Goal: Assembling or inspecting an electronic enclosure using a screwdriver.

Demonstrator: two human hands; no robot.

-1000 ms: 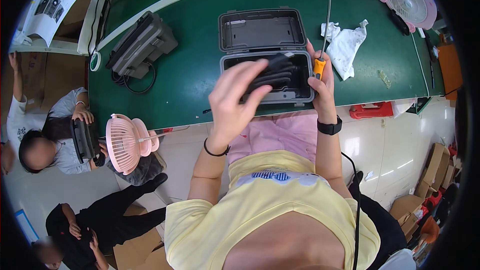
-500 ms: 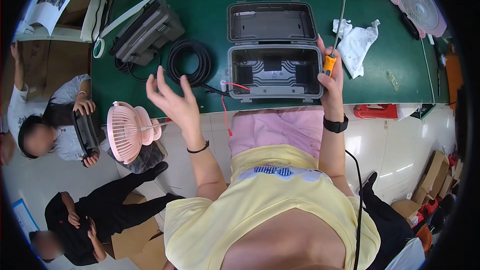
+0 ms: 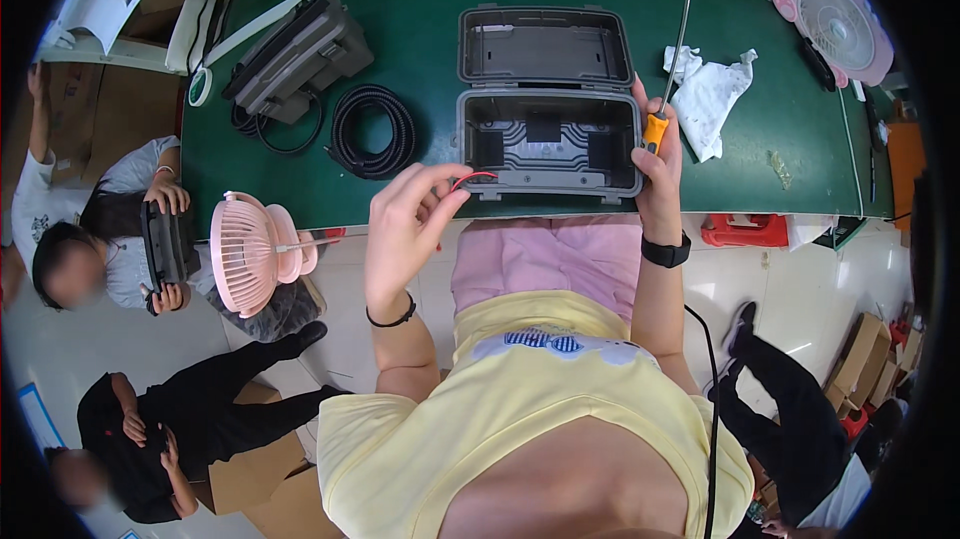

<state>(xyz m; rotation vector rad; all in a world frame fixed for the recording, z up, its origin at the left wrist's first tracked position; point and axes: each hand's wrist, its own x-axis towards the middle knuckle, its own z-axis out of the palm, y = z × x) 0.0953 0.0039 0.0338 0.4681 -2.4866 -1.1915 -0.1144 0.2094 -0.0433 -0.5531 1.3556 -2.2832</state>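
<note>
A grey plastic box [image 3: 553, 182] lies at the table's near edge, its hinged lid [image 3: 545, 49] folded back flat on the far side. My left hand [image 3: 408, 229] is closed at the box's near left corner, thumb and forefinger pinching a thin red wire [image 3: 478, 175] that runs into the box. With my right hand [image 3: 660, 179] I grip the box's right side. The same hand keeps a screwdriver [image 3: 656, 129] with an orange and black handle, its long shaft pointing away from me. Dark pads sit inside the box.
A coiled black cable [image 3: 342, 134] lies left of the box, with a closed grey box [image 3: 300, 59] beyond it. A white cloth [image 3: 712, 104] rests at the right. Pink fans [image 3: 245, 254] [image 3: 838, 24] stand at both sides. Co-workers are on the left; one holds a dark box [image 3: 168, 244].
My left hand has come right and down from above the cable coil, from spread fingers to a pinch on the red wire. My right hand keeps its hold on the box and screwdriver.
</note>
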